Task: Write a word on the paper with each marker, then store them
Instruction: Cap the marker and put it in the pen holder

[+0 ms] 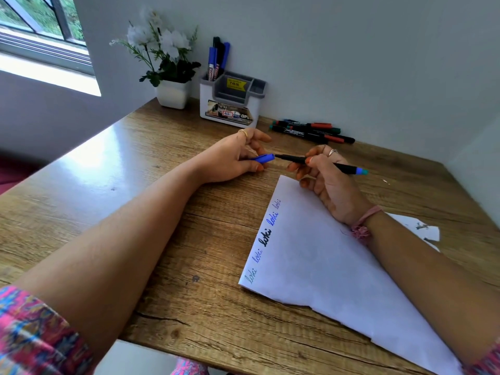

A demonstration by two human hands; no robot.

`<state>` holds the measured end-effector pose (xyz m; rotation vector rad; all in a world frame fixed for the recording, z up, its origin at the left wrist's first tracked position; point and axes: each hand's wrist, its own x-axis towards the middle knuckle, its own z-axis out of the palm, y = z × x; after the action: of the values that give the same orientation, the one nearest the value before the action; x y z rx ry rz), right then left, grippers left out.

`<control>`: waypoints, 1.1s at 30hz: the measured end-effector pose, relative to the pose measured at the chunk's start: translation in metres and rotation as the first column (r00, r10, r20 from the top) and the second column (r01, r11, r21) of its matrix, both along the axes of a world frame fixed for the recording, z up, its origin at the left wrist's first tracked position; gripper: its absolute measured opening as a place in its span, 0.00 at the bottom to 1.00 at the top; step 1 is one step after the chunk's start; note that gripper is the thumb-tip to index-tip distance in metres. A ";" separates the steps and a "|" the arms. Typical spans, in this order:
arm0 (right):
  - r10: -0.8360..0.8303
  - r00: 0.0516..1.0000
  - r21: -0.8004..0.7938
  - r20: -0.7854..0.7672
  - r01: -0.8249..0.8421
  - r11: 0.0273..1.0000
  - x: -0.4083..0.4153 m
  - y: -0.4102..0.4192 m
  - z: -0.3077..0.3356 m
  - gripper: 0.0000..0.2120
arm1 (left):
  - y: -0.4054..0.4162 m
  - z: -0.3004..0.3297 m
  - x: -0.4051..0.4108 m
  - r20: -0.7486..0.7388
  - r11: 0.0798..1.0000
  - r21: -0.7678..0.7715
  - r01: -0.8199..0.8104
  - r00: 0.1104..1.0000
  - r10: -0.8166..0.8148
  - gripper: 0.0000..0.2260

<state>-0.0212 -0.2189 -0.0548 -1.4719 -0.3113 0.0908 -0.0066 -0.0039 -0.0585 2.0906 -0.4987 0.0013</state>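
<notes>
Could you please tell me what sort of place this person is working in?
It looks like a home desk or study corner: a wooden table set against a wall beside a window, with a potted white flower plant and a marker-filled desk organiser at the back.

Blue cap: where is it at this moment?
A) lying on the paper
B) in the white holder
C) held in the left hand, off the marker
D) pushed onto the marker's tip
C: the left hand holds the blue cap just clear of the bare tip of the marker gripped by the right hand.
</notes>
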 end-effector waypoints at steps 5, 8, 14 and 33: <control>-0.021 1.000 -0.014 -0.008 0.020 1.000 -0.002 0.001 0.002 0.11 | 0.000 0.001 -0.002 0.019 1.000 0.020 -0.004 1.000 0.003 0.23; -0.034 0.999 -0.085 0.013 0.035 0.996 -0.002 0.001 0.001 0.10 | 0.000 0.002 -0.003 0.020 1.000 0.017 0.004 1.000 -0.004 0.22; -0.020 0.994 -0.215 0.108 0.043 0.976 0.001 -0.001 -0.003 0.04 | -0.002 0.006 -0.007 0.011 0.998 -0.050 0.038 0.999 -0.037 0.14; 0.133 0.979 -0.188 0.158 -0.102 0.977 0.008 0.001 -0.010 0.09 | 0.000 0.005 -0.007 -0.127 0.983 -0.174 0.049 0.989 -0.071 0.09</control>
<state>-0.0132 -0.2174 -0.0650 -1.6432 -0.5410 0.0909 -0.0137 -0.0036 -0.0535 1.8930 -0.4642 -0.1250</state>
